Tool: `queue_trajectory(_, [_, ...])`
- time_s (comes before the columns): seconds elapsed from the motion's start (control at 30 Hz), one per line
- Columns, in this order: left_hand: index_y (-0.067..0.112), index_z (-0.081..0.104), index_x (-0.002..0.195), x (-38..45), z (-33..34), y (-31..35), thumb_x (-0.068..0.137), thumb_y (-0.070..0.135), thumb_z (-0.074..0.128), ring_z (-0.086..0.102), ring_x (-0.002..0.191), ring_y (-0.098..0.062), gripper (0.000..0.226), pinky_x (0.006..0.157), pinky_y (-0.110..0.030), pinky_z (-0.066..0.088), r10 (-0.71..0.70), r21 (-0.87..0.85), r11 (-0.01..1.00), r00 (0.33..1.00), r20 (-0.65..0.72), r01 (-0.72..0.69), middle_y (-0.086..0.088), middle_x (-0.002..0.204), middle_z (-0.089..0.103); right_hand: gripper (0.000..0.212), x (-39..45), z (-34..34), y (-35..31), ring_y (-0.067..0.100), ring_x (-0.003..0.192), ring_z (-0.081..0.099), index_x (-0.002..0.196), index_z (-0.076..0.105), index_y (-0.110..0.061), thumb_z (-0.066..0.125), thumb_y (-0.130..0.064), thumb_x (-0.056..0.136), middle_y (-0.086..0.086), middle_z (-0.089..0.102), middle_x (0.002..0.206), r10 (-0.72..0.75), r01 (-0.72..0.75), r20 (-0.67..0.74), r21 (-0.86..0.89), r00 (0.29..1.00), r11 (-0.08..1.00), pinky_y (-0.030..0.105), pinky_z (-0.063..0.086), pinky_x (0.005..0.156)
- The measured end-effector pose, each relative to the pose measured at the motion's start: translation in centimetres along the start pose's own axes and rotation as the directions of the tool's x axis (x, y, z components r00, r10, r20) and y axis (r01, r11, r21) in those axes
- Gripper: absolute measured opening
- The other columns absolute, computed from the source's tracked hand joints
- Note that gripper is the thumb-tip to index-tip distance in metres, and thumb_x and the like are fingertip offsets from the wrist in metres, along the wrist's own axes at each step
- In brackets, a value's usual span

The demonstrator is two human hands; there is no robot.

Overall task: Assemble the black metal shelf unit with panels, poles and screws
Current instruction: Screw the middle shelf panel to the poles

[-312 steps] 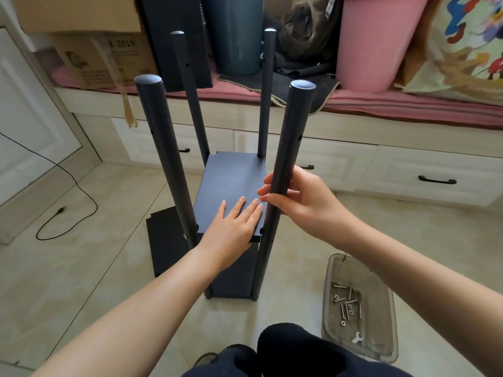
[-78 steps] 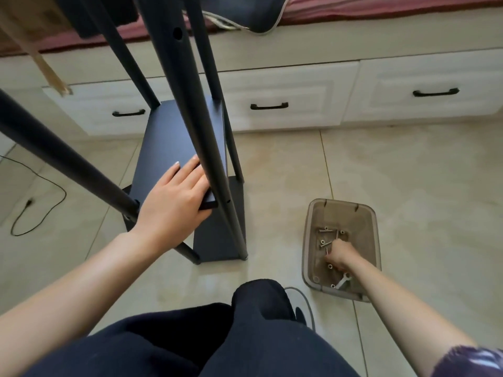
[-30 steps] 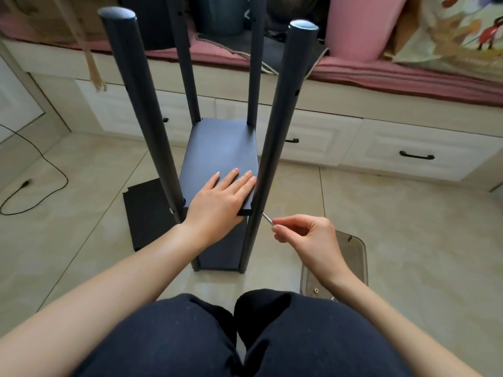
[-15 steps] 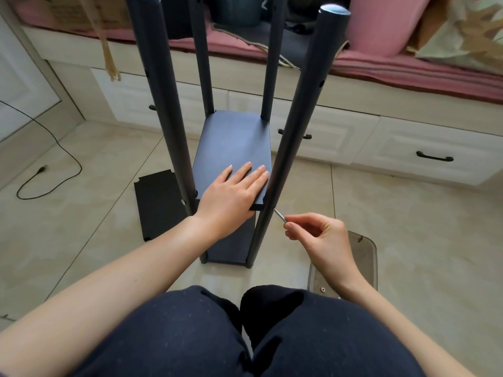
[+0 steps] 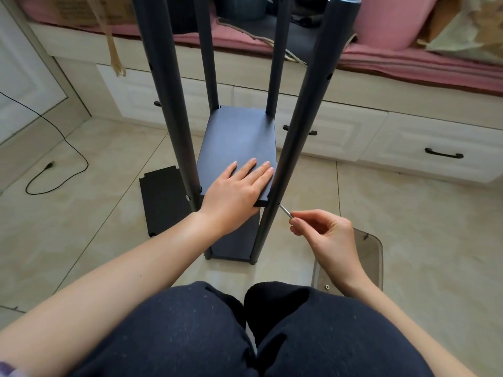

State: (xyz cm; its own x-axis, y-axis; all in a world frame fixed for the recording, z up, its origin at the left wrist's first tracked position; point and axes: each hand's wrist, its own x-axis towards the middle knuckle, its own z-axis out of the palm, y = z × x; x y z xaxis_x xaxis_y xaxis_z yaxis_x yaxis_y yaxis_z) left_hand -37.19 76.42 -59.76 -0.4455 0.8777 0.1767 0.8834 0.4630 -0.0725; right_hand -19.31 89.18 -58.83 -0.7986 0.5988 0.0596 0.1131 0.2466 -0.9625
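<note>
Though half hidden by the right hand (image 5: 330,235) pinching a screw (image 5: 285,210), one nut (image 5: 327,287) in the tray (image 5: 377,257); left hand (image 5: 239,190) flat.

Four upright poles (image 5: 300,123) fence the shelf panel (image 5: 239,142), leaving gaps between them on every side. The left hand (image 5: 235,190) covers the panel's near end. Bare floor (image 5: 408,219) lies open to the right; a loose panel (image 5: 163,200) lies left, a clear tray (image 5: 373,257) near right.

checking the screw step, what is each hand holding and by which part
Right hand pinches a screw by its near end, tip at the pole. Left hand lies flat on the panel.
</note>
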Motion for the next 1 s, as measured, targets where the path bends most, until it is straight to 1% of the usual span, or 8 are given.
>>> queue_trajectory(0.1, [0.019, 0.013, 0.161, 0.0, 0.0, 0.0, 0.1, 0.039, 0.056, 0.013, 0.155, -0.024, 0.076, 0.124, -0.042, 0.014, -0.004, -0.004, 1.0, 1.0, -0.005, 0.004, 0.001, 0.168, 0.016, 0.016, 0.1, -0.1, -0.1, 0.014, 0.078, 0.073, 0.095, 0.078, -0.013, 0.072, -0.001, 0.086, 0.001, 0.076, 0.08, -0.011, 0.011, -0.004, 0.008, 1.0, 1.0, 0.026, 0.059, 0.078])
queue_trajectory(0.5, [0.019, 0.016, 0.161, -0.1, -0.2, 0.1, 0.099, 0.039, 0.058, 0.014, 0.155, -0.025, 0.077, 0.124, -0.043, 0.014, -0.004, -0.03, 1.0, 1.0, -0.002, 0.004, 0.0, 0.167, 0.017, 0.022, 0.9, 0.7, -0.1, 0.012, 0.077, 0.073, 0.089, 0.075, -0.025, 0.073, -0.003, 0.086, -0.004, 0.076, 0.08, -0.054, 0.054, 0.027, -0.001, 0.998, 0.999, 0.023, 0.058, 0.075])
queue_trajectory(0.63, [0.02, 0.016, 0.161, 0.0, -0.3, -0.1, 0.1, 0.04, 0.055, 0.013, 0.155, -0.024, 0.075, 0.124, -0.042, 0.014, -0.002, -0.034, 0.999, 1.0, -0.007, 0.002, 0.0, 0.168, 0.016, 0.02, 1.4, 0.8, 0.0, 0.012, 0.078, 0.073, 0.09, 0.075, -0.024, 0.073, -0.005, 0.086, -0.004, 0.076, 0.08, -0.055, 0.055, 0.036, -0.007, 0.998, 0.998, 0.024, 0.059, 0.077])
queue_trajectory(0.73, [0.021, 0.016, 0.161, -0.1, -0.3, 0.0, 0.1, 0.041, 0.055, 0.014, 0.155, -0.024, 0.075, 0.124, -0.042, 0.015, -0.002, -0.035, 0.999, 1.0, -0.017, 0.002, 0.001, 0.167, 0.017, 0.019, 1.6, 0.8, 0.0, 0.011, 0.079, 0.073, 0.091, 0.075, -0.026, 0.073, -0.007, 0.087, -0.005, 0.076, 0.082, -0.083, 0.084, 0.047, -0.025, 0.995, 0.996, 0.023, 0.058, 0.076])
queue_trajectory(0.9, [0.021, 0.02, 0.16, -0.1, -0.4, 0.0, 0.1, 0.041, 0.056, 0.015, 0.155, -0.024, 0.073, 0.124, -0.042, 0.015, -0.004, -0.064, 0.998, 1.0, -0.027, 0.002, 0.001, 0.167, 0.019, 0.015, 2.1, 1.5, 0.1, 0.012, 0.077, 0.073, 0.091, 0.075, -0.021, 0.073, -0.007, 0.087, -0.003, 0.075, 0.08, -0.079, 0.08, 0.043, -0.018, 0.996, 0.997, 0.027, 0.059, 0.077])
queue_trajectory(1.0, [0.021, 0.021, 0.16, -0.1, -0.5, 0.0, 0.099, 0.04, 0.058, 0.016, 0.154, -0.024, 0.074, 0.124, -0.043, 0.015, 0.0, -0.075, 0.997, 0.999, -0.033, -0.002, 0.001, 0.167, 0.02, 0.01, 2.6, 1.6, 0.2, 0.014, 0.074, 0.073, 0.089, 0.076, -0.016, 0.074, -0.007, 0.086, -0.001, 0.075, 0.078, -0.078, 0.077, 0.037, 0.005, 0.996, 0.997, 0.025, 0.058, 0.073])
